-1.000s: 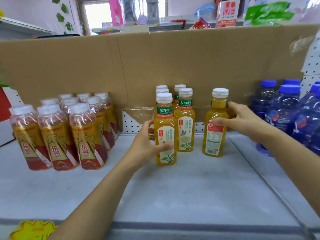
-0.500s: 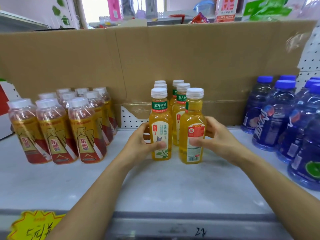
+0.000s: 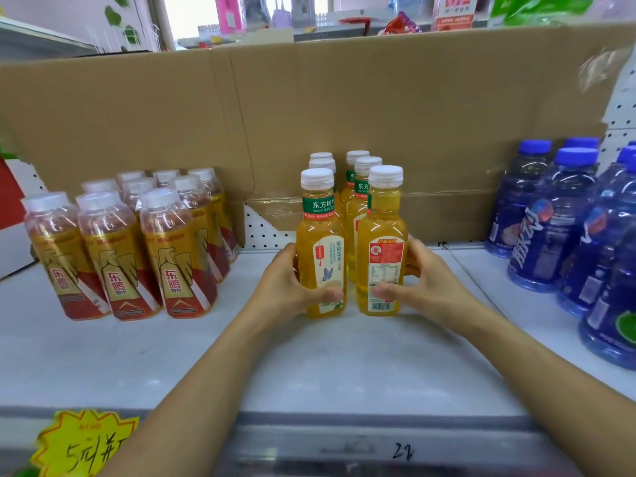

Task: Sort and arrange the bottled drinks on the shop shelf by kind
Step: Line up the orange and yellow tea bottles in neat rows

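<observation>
Two rows of yellow tea bottles with white caps stand mid-shelf. My left hand (image 3: 285, 287) grips the front left tea bottle (image 3: 321, 249), whose butterfly label faces me. My right hand (image 3: 426, 284) grips the front right tea bottle (image 3: 382, 246), its red nutrition label turned toward me. Both bottles stand upright on the shelf (image 3: 309, 366), side by side with a narrow gap. More tea bottles (image 3: 361, 187) line up behind them, mostly hidden.
Several gold-and-red energy drink bottles (image 3: 172, 256) are grouped at the left. Blue sports drink bottles (image 3: 557, 218) crowd the right end. A cardboard sheet (image 3: 413, 115) backs the shelf. A yellow price tag (image 3: 82, 445) hangs at the front edge.
My right hand brought the lone tea bottle from the right over to the front of the right tea row, beside the bottle in my left hand. Both now stand level.
</observation>
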`<state>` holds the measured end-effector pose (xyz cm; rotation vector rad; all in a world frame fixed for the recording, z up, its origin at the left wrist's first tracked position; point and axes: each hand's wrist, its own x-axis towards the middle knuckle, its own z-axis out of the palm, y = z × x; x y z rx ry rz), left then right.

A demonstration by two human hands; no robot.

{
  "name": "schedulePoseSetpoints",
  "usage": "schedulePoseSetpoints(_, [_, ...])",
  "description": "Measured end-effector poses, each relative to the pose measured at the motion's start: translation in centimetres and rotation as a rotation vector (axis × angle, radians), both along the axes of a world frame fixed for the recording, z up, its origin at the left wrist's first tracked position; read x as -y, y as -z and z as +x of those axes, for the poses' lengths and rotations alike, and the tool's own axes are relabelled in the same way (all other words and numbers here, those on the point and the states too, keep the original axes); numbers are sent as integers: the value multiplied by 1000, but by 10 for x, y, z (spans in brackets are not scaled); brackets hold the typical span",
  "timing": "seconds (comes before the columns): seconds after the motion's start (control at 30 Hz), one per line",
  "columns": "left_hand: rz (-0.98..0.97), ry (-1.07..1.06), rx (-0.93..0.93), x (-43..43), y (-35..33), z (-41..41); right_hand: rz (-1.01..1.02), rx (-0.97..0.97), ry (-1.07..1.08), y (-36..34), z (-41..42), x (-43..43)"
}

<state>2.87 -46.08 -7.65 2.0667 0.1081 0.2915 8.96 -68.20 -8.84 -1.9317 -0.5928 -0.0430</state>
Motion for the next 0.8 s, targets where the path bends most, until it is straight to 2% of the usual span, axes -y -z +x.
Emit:
schedulePoseSetpoints(0.47, [15,42,0,-5,-3,-4,7,19,54,-5,-18,-6])
schedulePoseSetpoints(0.67, [6,49,-5,-5,-3,-4,112,-166,-211,-11,-24,-2])
schedulePoseSetpoints(0.8, [8,48,-7,-5,-3,-4,99,-230,-256,-13,-22,1])
